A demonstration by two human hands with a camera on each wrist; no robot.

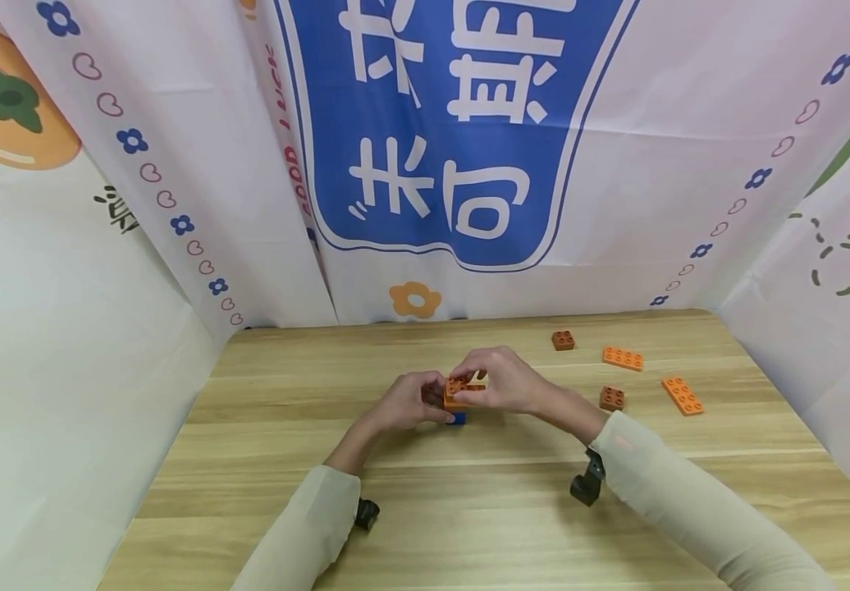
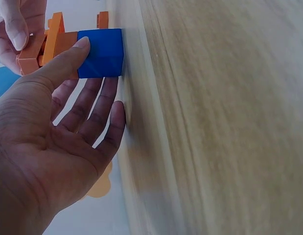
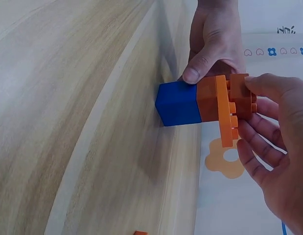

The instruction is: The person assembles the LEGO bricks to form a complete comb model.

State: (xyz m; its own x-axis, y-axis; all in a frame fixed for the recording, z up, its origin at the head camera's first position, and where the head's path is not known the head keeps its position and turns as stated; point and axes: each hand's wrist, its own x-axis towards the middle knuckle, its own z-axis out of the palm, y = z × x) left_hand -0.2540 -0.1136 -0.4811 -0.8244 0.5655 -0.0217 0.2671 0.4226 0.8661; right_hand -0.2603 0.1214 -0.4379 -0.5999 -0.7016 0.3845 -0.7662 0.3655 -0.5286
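A small stack of toy building bricks stands on the table between both hands. At its bottom is a blue block (image 3: 178,105), with a brownish-orange brick (image 3: 206,98) above it and a flat bright orange plate (image 3: 223,112) over that. My left hand (image 1: 406,402) grips the lower stack, its thumb across the seam of blue block and brick, fingers behind. With thumb and fingertips, my right hand (image 1: 502,382) pinches another brownish-orange brick (image 3: 242,95) at the plate's studs. This upper brick looks slightly tilted; whether it is fully seated I cannot tell.
On the wooden table (image 1: 262,492), right of the hands, lie two brownish-orange bricks, one farther back (image 1: 563,341) and one nearer (image 1: 613,399). Two orange plates also lie there, a back plate (image 1: 623,359) and a right plate (image 1: 682,396). Printed cloth (image 1: 602,222) hangs behind.
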